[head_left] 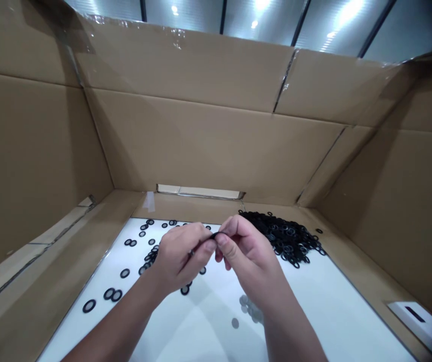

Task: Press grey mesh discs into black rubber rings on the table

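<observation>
Above the middle of the white board (200, 337), both hands meet at a small black ring (218, 234). My left hand (180, 251) pinches one edge of it between thumb and fingers. The opposite edge is held by the thumb and forefinger of my right hand (248, 256). Fingers hide most of this ring, so whether a disc sits in it cannot be seen. Under my right wrist lie several thin grey discs (235, 323), partly covered. Scattered to the left are black rings with grey centres (89, 305), some touching each other and some bunched behind my left hand.
A heap of loose black rings (293, 239) covers the board's far right corner, with one ring (319, 231) lying on the cardboard. Tall cardboard walls (200, 141) surround the board. A white box with a dark slot (423, 324) stands at the lower right.
</observation>
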